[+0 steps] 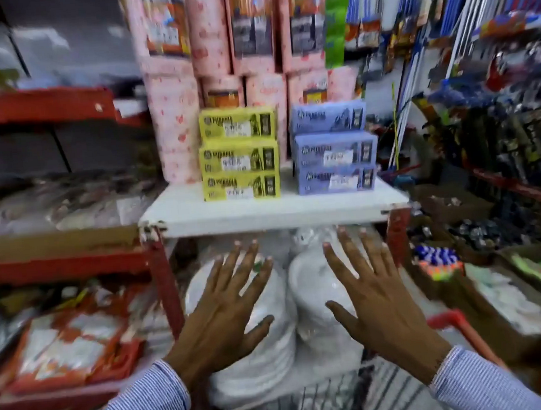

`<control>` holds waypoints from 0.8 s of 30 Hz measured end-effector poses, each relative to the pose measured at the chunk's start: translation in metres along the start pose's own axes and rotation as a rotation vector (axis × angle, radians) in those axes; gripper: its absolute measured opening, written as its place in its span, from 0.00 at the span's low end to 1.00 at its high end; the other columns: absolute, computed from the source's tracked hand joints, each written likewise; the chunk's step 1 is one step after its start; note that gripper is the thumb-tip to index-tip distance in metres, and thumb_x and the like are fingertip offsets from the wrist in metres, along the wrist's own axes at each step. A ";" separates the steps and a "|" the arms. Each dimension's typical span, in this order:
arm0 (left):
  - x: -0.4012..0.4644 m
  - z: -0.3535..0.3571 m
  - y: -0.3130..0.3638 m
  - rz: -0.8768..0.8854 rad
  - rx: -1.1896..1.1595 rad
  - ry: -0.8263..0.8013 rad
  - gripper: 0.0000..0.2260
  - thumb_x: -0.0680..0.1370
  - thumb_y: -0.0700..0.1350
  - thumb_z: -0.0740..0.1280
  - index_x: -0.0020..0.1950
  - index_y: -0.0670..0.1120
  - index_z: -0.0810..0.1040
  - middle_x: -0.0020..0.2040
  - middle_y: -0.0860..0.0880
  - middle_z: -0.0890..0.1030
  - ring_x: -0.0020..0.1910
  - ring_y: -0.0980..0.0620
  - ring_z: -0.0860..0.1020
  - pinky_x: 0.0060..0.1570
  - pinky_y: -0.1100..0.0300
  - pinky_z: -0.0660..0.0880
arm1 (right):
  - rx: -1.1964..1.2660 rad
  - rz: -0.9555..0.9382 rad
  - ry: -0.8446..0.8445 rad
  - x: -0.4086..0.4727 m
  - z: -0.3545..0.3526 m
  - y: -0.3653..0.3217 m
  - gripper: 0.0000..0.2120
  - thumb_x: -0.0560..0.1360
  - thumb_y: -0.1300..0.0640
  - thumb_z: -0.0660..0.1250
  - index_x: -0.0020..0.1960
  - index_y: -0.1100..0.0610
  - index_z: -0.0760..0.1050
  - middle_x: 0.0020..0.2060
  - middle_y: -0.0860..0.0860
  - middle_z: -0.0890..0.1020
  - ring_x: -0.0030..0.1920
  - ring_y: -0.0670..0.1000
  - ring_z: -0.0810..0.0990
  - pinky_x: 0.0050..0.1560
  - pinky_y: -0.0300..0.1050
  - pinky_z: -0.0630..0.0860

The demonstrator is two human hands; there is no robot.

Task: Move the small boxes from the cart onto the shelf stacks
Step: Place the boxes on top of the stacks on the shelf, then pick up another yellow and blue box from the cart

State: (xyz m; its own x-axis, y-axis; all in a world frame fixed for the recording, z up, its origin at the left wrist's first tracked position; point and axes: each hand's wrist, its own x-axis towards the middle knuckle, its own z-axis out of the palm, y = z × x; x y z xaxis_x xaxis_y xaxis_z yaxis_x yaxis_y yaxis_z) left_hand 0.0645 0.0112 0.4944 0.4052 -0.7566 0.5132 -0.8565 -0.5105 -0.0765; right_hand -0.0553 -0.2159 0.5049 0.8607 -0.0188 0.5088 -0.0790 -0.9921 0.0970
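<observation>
A: Your left hand [220, 309] and right hand [376, 296] hover below the shelf [273, 212] edge; fingers spread, holding nothing.

B: Yellow boxes [239, 154] and blue boxes [334, 148] stand stacked apart; bare front strip.

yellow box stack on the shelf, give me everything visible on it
The yellow box stack is three flat rectangular cartons, apparently cardboard, piled roughly squarely, long faces toward the camera. Each face carries dark print, a white sticker and a black panel at right; the text is too blurred to read. It rests on the white shelf board, left of the blue stack, not touching it, with pink packs behind. Neither hand touches it.
</observation>
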 end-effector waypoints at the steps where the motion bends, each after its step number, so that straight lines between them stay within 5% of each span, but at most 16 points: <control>1: -0.012 0.011 0.005 0.001 -0.025 -0.041 0.38 0.74 0.60 0.65 0.78 0.49 0.51 0.79 0.42 0.50 0.78 0.42 0.45 0.72 0.39 0.55 | 0.024 0.001 -0.036 -0.015 0.010 -0.004 0.39 0.76 0.41 0.61 0.78 0.52 0.45 0.78 0.57 0.45 0.76 0.61 0.39 0.74 0.64 0.47; 9: -0.113 0.128 0.052 -0.054 -0.213 -0.373 0.38 0.75 0.58 0.63 0.78 0.47 0.48 0.79 0.44 0.47 0.78 0.44 0.43 0.74 0.46 0.48 | 0.179 0.102 -0.414 -0.136 0.125 -0.029 0.40 0.74 0.45 0.67 0.77 0.54 0.50 0.78 0.57 0.50 0.76 0.62 0.47 0.73 0.63 0.54; 14: -0.189 0.220 0.085 -0.143 -0.334 -0.638 0.33 0.74 0.59 0.58 0.75 0.43 0.59 0.75 0.41 0.64 0.74 0.41 0.64 0.70 0.43 0.65 | 0.275 0.175 -0.735 -0.212 0.212 -0.048 0.34 0.71 0.50 0.70 0.73 0.59 0.62 0.72 0.59 0.66 0.71 0.62 0.63 0.65 0.57 0.70; 19: -0.249 0.307 0.112 -0.207 -0.415 -0.998 0.34 0.78 0.51 0.65 0.77 0.44 0.51 0.78 0.43 0.55 0.76 0.43 0.56 0.75 0.48 0.57 | 0.344 0.177 -1.104 -0.280 0.301 -0.066 0.32 0.75 0.53 0.67 0.74 0.57 0.59 0.72 0.57 0.66 0.70 0.59 0.65 0.69 0.52 0.65; 24: -0.275 0.369 0.132 -0.271 -0.403 -1.122 0.32 0.75 0.43 0.69 0.75 0.43 0.59 0.75 0.42 0.65 0.72 0.42 0.66 0.69 0.46 0.65 | 0.352 0.153 -1.324 -0.320 0.361 -0.082 0.21 0.72 0.52 0.70 0.62 0.59 0.74 0.60 0.58 0.78 0.58 0.59 0.77 0.55 0.49 0.76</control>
State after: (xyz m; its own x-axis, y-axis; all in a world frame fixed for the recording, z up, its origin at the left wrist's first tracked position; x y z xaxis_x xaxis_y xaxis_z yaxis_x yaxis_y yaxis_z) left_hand -0.0417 0.0011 0.0281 0.4665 -0.6795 -0.5663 -0.6585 -0.6943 0.2906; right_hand -0.1429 -0.1734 0.0255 0.7025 -0.0350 -0.7109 -0.2558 -0.9445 -0.2063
